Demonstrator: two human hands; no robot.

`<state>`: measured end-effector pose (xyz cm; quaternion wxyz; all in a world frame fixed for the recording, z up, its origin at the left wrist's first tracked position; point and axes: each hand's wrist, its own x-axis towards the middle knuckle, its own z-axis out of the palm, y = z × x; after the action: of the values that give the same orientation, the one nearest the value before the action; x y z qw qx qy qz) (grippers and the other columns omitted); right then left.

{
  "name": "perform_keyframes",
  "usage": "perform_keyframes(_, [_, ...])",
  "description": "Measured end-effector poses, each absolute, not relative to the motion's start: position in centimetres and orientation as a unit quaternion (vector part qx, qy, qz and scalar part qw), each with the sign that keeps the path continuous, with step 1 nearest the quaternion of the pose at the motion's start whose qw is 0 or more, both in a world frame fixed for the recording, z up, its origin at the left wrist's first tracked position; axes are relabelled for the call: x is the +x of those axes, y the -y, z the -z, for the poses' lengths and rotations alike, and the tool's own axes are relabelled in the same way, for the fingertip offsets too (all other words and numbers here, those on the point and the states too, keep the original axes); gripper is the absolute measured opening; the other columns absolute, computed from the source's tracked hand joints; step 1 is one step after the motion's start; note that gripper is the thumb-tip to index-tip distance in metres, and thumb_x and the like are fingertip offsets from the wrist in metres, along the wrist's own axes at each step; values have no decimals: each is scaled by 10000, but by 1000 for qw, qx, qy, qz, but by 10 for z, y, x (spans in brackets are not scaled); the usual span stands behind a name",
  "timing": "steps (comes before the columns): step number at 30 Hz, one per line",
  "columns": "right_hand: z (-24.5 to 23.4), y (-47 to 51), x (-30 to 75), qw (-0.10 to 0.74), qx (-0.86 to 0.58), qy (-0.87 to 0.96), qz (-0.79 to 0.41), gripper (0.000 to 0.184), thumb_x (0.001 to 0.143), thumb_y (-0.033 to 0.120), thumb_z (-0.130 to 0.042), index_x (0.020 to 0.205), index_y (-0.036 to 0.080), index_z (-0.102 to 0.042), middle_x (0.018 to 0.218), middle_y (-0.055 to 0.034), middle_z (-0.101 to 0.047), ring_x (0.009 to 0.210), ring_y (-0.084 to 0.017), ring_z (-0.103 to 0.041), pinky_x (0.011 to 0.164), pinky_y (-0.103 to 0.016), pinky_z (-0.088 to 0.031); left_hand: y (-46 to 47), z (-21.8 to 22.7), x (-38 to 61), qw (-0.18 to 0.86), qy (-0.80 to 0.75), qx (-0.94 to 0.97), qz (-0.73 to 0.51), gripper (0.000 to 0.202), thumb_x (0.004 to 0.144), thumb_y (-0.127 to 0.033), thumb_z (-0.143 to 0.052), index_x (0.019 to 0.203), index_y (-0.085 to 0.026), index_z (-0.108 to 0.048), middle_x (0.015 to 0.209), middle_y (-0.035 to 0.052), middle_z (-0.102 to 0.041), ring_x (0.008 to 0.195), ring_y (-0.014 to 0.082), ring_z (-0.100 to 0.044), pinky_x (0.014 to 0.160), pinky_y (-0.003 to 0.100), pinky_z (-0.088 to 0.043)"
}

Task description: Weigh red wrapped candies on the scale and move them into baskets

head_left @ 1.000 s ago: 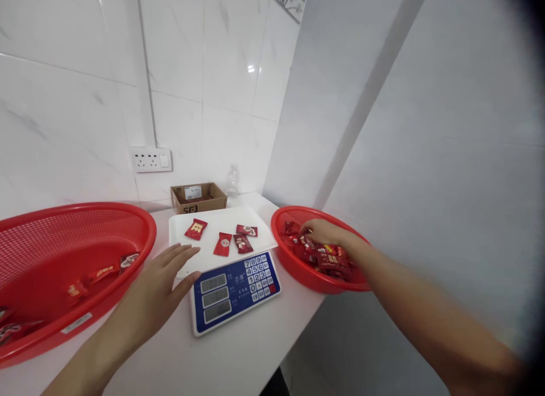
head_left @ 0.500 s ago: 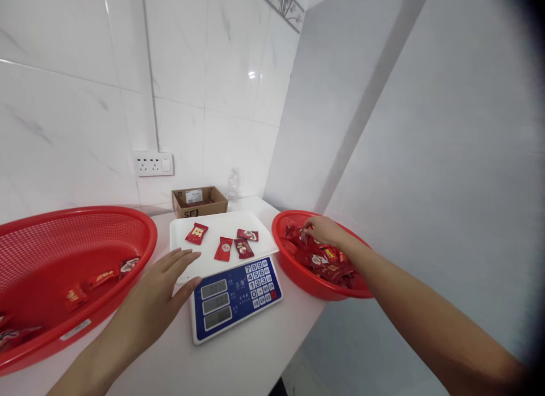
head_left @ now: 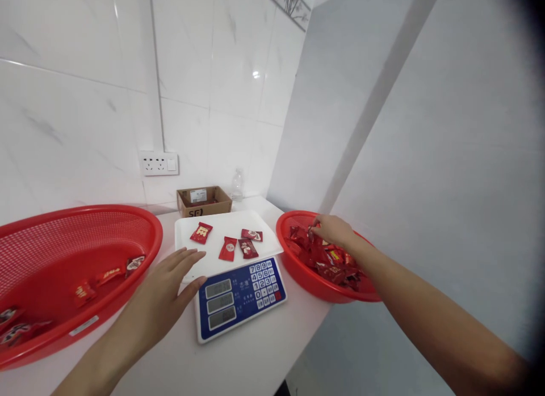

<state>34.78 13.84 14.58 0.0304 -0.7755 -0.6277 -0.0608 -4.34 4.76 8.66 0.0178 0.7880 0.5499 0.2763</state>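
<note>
My left hand (head_left: 168, 288) hovers with fingers spread at the front left corner of a weighing scale (head_left: 244, 299), holding nothing. On the scale's white pan (head_left: 204, 262) lie several red wrapped sweets, among them a bright red one (head_left: 229, 248) and a dark red one (head_left: 247, 248). Over the far side of the right-hand red basket (head_left: 298, 276), my right hand (head_left: 332, 230) has its fingers pinched on a small red wrapped sweet (head_left: 310, 232), partly hidden by the fingertips. Many more red sweets (head_left: 334, 271) are heaped below it.
A larger red basket (head_left: 147, 223) on the left holds several scattered sweets. Behind the scale stand an open cardboard box (head_left: 208, 209) and a clear plastic bottle (head_left: 237, 186). Tiled wall rises behind, grey wall at right. The white table's (head_left: 255, 356) edge runs along the front right.
The view has shifted slightly, so everything sits a little farther right. My right hand stays at the basket's far side, fingers pinched; my left hand remains spread beside the scale.
</note>
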Motion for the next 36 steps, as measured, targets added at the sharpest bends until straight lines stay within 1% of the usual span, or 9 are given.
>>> perform_keyframes(5, [-152, -138, 337, 74, -753, 650, 69, 258, 794, 342, -503, 929, 176, -647, 906, -110, -680, 824, -239, -606, 632, -279, -383, -49, -87, -44, 6, -542, 792, -280, 455, 855, -489, -403, 1237, -266, -514, 1289, 53, -542, 1208, 260, -474, 954, 424, -444])
perform_keyframes(9, [-154, -136, 312, 113, -709, 694, 45, 249, 817, 367, -483, 933, 208, -636, 866, -53, -679, 765, -185, -597, 615, -245, -375, -50, -87, -43, -1, -539, 795, -278, 454, 855, -489, -403, 1235, -268, -516, 1286, 54, -545, 1208, 260, -475, 945, 421, -451])
perform_keyframes(12, [-149, -135, 289, 128, -667, 734, 13, 209, 820, 346, -494, 902, 220, -639, 857, -18, -678, 763, -149, -587, 612, -212, -370, -48, -88, -43, -2, -542, 794, -274, 455, 857, -490, -396, 1237, -270, -514, 1287, 52, -544, 1209, 262, -473, 943, 423, -451])
perform_keyframes(15, [-141, -135, 268, 132, -639, 758, -12, 191, 808, 341, -522, 886, 216, -644, 859, -13, -672, 762, -138, -577, 602, -198, -360, -46, -90, -43, 2, -543, 793, -275, 456, 857, -492, -394, 1233, -266, -518, 1287, 54, -544, 1213, 264, -470, 942, 423, -452])
perform_keyframes(20, [-130, -139, 250, 123, -631, 765, -30, 200, 794, 352, -540, 886, 216, -656, 750, -15, -639, 667, -134, -546, 551, -205, -321, -44, -94, -44, -1, -542, 793, -277, 449, 858, -480, -398, 1231, -260, -521, 1278, 56, -553, 1205, 264, -477, 936, 431, -457])
perform_keyframes(27, [-129, -140, 247, 126, -632, 764, -32, 200, 806, 355, -537, 902, 224, -654, 762, -14, -632, 676, -134, -542, 562, -204, -325, -46, -96, -42, 0, -533, 795, -288, 455, 853, -480, -398, 1214, -242, -540, 1256, 67, -570, 1190, 277, -491, 931, 437, -458])
perform_keyframes(31, [-130, -139, 248, 129, -630, 765, -31, 195, 810, 346, -530, 902, 225, -652, 755, -12, -640, 679, -134, -548, 568, -203, -335, -46, -95, -42, 6, -540, 792, -286, 457, 849, -483, -404, 1222, -250, -531, 1270, 61, -559, 1199, 277, -481, 935, 439, -454])
perform_keyframes(36, [-139, -139, 259, 136, -635, 760, -22, 202, 821, 337, -501, 917, 228, -642, 830, -5, -672, 728, -131, -569, 595, -194, -365, -44, -93, -44, 1, -540, 794, -279, 456, 859, -489, -389, 1230, -259, -519, 1279, 57, -551, 1216, 267, -466, 944, 438, -449])
